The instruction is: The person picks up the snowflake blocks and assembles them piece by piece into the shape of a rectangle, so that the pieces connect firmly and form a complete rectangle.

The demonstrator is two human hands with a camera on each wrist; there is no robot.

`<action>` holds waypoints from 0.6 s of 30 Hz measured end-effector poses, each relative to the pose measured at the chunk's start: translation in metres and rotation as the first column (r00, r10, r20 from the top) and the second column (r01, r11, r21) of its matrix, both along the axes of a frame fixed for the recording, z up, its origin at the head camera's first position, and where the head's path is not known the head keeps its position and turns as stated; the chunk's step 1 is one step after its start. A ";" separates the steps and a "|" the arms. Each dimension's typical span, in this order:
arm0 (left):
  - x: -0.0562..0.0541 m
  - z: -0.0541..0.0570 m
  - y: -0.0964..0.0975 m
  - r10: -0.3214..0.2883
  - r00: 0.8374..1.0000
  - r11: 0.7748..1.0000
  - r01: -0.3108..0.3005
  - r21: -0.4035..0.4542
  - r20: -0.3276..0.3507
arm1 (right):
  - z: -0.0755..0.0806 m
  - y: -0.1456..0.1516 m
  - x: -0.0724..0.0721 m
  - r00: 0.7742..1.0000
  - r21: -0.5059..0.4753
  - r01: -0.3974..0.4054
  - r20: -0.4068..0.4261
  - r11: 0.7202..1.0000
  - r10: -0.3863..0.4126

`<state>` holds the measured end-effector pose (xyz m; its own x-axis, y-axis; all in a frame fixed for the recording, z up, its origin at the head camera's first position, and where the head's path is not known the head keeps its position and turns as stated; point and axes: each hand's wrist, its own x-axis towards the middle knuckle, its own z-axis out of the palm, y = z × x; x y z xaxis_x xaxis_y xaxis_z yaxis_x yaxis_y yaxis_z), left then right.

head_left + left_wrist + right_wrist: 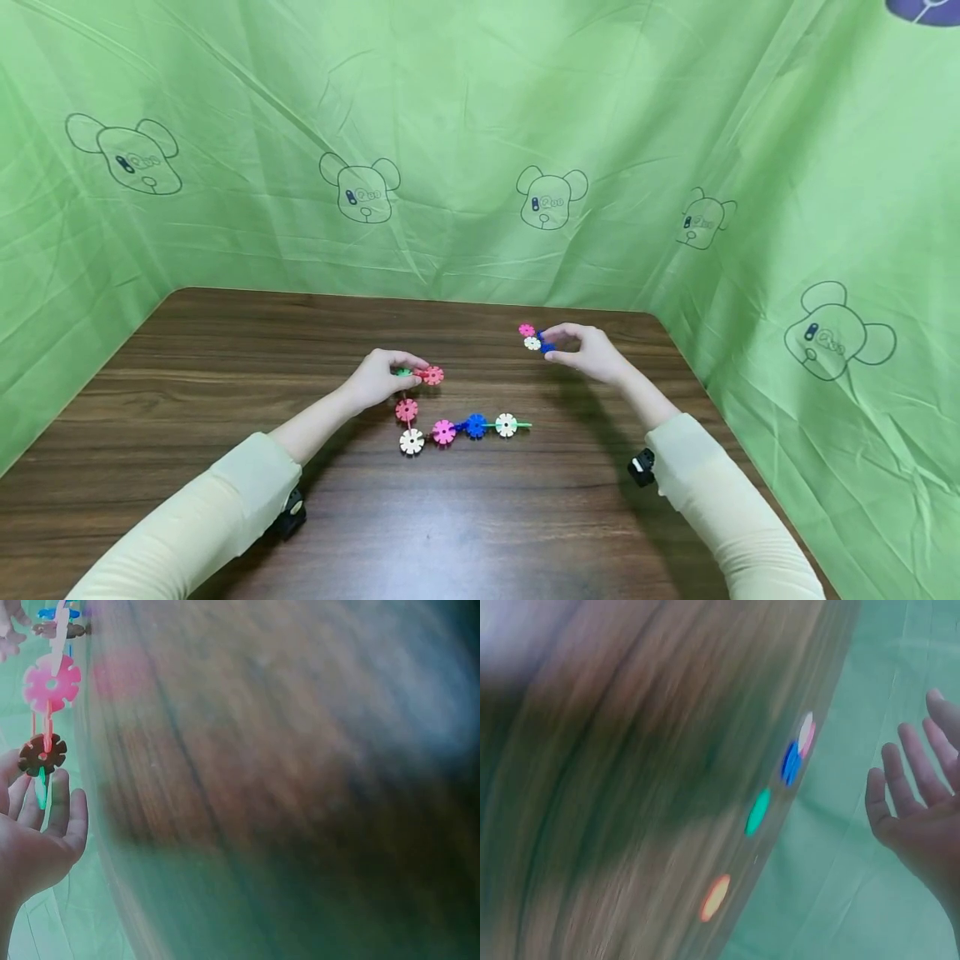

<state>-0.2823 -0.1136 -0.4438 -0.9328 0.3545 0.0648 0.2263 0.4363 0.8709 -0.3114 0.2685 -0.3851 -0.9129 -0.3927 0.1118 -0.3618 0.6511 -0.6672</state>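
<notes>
My left hand (377,380) pinches the far end of a chain of slotted snowflake discs, by a red disc (432,376) and a green disc (403,372). From there the chain bends at a white disc (412,442) and runs right through a pink disc (444,432) and a blue disc (476,426). In the left wrist view the fingers are at a dark disc (43,755) with a green one below. My right hand (592,354) hovers by loose blue discs (790,763), fingers apart, holding nothing in the right wrist view.
Beside the blue discs lie a loose pink disc (527,330) and a loose white disc (532,343). The right wrist view also shows a green disc (757,812) and a yellow-orange disc (715,898). A green curtain (450,250) encloses the wooden table (480,533).
</notes>
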 end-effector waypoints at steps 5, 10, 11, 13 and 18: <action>0.001 0.002 -0.001 0.007 1.000 1.000 -0.007 -0.009 0.010 | -0.001 0.025 -0.006 0.999 0.084 0.008 -0.053 0.996 -0.003; 0.000 0.002 -0.001 0.007 1.000 1.000 -0.006 -0.015 0.023 | -0.011 0.045 -0.011 0.990 0.186 -0.008 -0.139 0.982 0.035; 0.001 0.002 -0.001 0.003 1.000 1.000 -0.002 -0.019 0.020 | -0.013 0.048 -0.012 0.987 0.209 -0.009 -0.155 0.978 0.042; 0.000 0.002 -0.001 0.000 1.000 1.000 0.000 -0.023 0.024 | -0.019 0.053 -0.014 0.984 0.247 -0.007 -0.170 0.969 0.051; 0.000 0.003 0.000 -0.009 1.000 0.999 0.010 -0.034 0.024 | -0.032 0.061 -0.017 0.977 0.355 0.030 -0.209 0.934 0.048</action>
<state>-0.2820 -0.1134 -0.4408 -0.9304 0.3653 0.0300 0.2099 0.4639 0.8607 -0.3282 0.3299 -0.4176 -0.8798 -0.4500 0.1530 -0.4752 0.8266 -0.3014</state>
